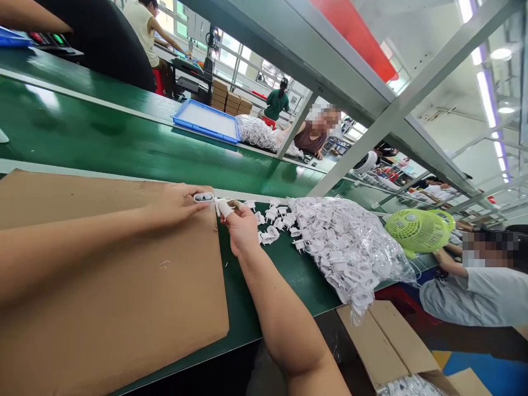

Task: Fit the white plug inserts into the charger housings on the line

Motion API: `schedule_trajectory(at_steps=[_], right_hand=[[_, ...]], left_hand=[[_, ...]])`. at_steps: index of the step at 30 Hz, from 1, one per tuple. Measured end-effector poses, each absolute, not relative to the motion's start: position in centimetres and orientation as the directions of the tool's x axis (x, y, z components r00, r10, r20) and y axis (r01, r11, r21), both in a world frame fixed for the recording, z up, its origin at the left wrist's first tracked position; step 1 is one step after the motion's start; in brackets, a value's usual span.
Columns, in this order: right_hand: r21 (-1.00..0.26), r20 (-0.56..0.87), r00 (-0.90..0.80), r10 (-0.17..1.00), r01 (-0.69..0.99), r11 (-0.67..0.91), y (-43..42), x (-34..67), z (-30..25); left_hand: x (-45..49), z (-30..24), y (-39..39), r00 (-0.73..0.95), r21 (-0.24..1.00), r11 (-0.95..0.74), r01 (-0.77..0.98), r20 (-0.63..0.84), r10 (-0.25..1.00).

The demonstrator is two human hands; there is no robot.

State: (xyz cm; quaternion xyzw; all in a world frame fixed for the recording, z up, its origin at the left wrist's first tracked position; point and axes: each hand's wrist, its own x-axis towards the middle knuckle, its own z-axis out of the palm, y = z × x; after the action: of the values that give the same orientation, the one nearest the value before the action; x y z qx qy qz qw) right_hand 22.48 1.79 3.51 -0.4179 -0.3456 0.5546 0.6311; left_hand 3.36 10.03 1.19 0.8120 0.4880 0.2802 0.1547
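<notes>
My left hand (pixel 178 202) reaches over the edge of a cardboard sheet (pixel 124 286), its fingers closed on a white oval plastic housing (pixel 203 197) whose hollow side shows. Close beside it, my right hand (pixel 243 224) is pinched around a small white plastic piece (pixel 217 205). A white covering seems to wrap one of its fingertips. Just right of that hand, loose white plug parts (pixel 271 235) with pins lie scattered on the green table (pixel 284 275). A clear plastic bag (pixel 350 247) full of similar white parts spills toward them.
Beyond a pale rail runs a green conveyor belt (pixel 136 146) with a blue tray (pixel 206 121) on its far side. A metal frame post (pixel 350 151) slants over the table. A green fan (pixel 418 231) and a seated co-worker are at right. An open carton (pixel 383 341) stands below.
</notes>
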Motion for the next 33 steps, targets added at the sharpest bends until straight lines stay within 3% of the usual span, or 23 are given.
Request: schedule_trajectory(at_steps=[3, 6, 9, 12, 18, 25, 33], right_hand=[[-0.966, 0.133, 0.156, 0.979, -0.201, 0.163, 1.3, 22.5, 3.2], [-0.943, 0.305, 0.028, 0.952, 0.151, 0.298, 0.3, 22.6, 2.8], [-0.758, 0.440, -0.185, 0.879, 0.448, 0.474, -0.6, 22.6, 2.5], [-0.573, 0.518, -0.297, 0.803, 0.576, 0.583, -1.0, 22.3, 2.2], [-0.449, 0.492, -0.355, 0.795, 0.678, 0.581, -0.4, 21.6, 2.0], [-0.518, 0.521, -0.317, 0.792, 0.620, 0.589, -0.5, 21.8, 1.6], [-0.501, 0.507, -0.330, 0.796, 0.639, 0.584, -0.5, 21.9, 1.7]], left_hand=[[1.3, -0.2, 5.2, 0.415, 0.536, -0.548, 0.643, 0.357, 0.837], [0.6, -1.1, 2.4, 0.441, 0.645, -0.501, 0.577, 0.270, 0.856], [0.7, -1.1, 1.7, 0.395, 0.823, -0.313, 0.474, 0.119, 0.911], [1.0, -0.7, 1.9, 0.396, 0.875, -0.257, 0.410, 0.083, 0.914], [1.0, -1.1, 2.1, 0.410, 0.869, -0.329, 0.369, 0.165, 0.897], [0.9, -1.3, 2.1, 0.404, 0.839, -0.356, 0.413, 0.182, 0.897], [1.0, -1.1, 2.2, 0.384, 0.822, -0.379, 0.425, 0.215, 0.898]])
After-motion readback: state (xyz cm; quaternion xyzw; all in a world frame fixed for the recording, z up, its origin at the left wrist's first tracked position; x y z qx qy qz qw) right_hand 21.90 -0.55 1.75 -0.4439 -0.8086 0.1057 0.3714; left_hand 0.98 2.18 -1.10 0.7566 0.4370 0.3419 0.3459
